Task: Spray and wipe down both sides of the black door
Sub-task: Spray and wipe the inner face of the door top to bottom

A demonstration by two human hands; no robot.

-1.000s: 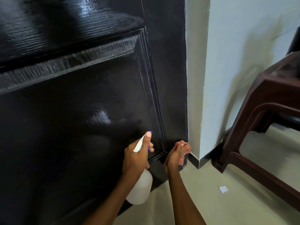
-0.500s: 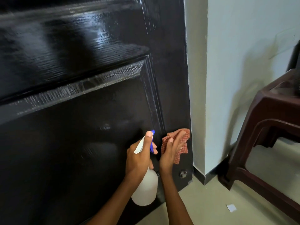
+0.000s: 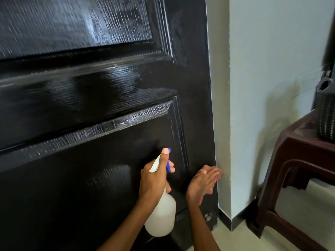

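The black door [image 3: 90, 124] fills the left and middle of the view, standing upright with its long axis vertical; its glossy panelled face is turned toward the camera and its right edge runs down beside the pale wall [image 3: 272, 87]. The sheen on the raised mouldings and upper panel looks streaked. A dark brown plastic table [image 3: 297, 160] stands on the floor to the right, well apart from the door, with a dark woven basket [image 3: 326, 120] on top at the frame edge.

Low in front of the door's lower panel, the spray bottle [image 3: 162, 216] hangs with its long axis near upright, slightly tilted, white body down and head up; its blue nozzle points away from the camera at the door. The left hand [image 3: 154, 180] is wrapped round the bottle's neck, thumb lying along the top of the head, a finger on the blue trigger.

The right hand [image 3: 201, 183] presses flat, fingers straight and together, against the door's right-hand edge strip near the bottom. A reddish cloth [image 3: 218, 173] shows only at the fingertips, blurred, trapped between hand and door
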